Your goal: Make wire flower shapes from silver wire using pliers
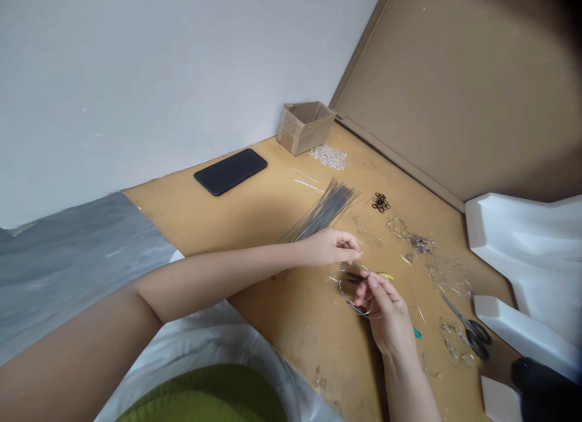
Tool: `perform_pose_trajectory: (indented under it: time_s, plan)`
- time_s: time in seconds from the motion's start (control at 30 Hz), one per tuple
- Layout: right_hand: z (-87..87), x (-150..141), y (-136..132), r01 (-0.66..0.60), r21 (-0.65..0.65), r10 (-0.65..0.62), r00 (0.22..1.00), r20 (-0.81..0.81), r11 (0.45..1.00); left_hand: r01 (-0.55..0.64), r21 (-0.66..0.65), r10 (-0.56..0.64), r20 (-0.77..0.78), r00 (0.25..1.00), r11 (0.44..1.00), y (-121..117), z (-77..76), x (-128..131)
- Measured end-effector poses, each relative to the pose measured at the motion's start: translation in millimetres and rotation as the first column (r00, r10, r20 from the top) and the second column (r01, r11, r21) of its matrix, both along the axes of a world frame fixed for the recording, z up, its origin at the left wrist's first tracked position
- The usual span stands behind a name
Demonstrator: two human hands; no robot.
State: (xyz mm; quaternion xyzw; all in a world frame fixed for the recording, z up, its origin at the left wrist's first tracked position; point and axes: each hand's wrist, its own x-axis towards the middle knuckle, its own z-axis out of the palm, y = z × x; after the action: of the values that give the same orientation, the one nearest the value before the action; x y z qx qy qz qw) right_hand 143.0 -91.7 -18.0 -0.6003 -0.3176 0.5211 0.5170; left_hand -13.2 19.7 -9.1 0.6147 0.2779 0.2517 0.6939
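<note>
My right hand [387, 310] pinches a thin silvery wire loop [341, 282] between thumb and fingertips. Just beyond it, my left hand [331, 247] is closed, thumb against curled fingers; whatever it pinches is too fine to make out. Under the left wrist lies a bundle of straight grey wires [321, 213], fanned at its far end. Below my right hand are pliers, partly covered, with dark jaws [354, 277] and a bit of yellow handle [386, 276] showing. A teal tip [417, 333] pokes out beside the right wrist.
Against the wall stand a small cardboard box [291, 131], a pile of clear beads [331, 157] and a black phone [231, 171]. Rightward lie black rings [381, 202], tangled wire pieces [422, 244], wire loops [454, 343] and scissors [475, 337], beside white foam packing [536, 252].
</note>
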Motion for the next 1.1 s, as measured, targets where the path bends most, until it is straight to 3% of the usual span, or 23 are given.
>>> perform_pose_trajectory:
  time_s: [0.07,0.2,0.57,0.73,0.97,1.1]
  plan:
    - [-1.6,1.4,-0.2,-0.007,-0.001,0.007,1.000,-0.011,1.000,0.013,-0.049,-0.014,-0.014,1.000,0.999,0.4,1.1,-0.1]
    - [-6.5,4.5,-0.4,0.005,0.024,-0.005,1.000,0.007,1.000,-0.005,-0.014,0.004,-0.031,1.000,1.000,1.8,2.1,-2.8]
    - [-15.0,-2.1,0.2,0.044,0.140,-0.082,0.959,0.273,0.989,-0.079,0.003,0.079,-0.094,0.992,0.997,12.9,-2.5,-2.8]
    - [-25.7,1.5,-1.6,-0.005,0.194,-0.073,0.916,0.394,0.981,-0.105,0.176,0.132,-0.145,0.981,0.979,11.9,-1.8,-3.1]
    - [-25.0,6.0,-4.3,-0.033,0.229,-0.084,0.872,0.482,0.973,0.000,0.542,0.168,-0.261,0.950,0.840,4.2,-8.2,2.5]
    - [-26.6,4.5,-3.2,-0.027,0.220,-0.085,0.869,0.487,0.975,-0.009,0.745,0.247,-0.209,0.946,0.667,1.8,-15.6,3.7]
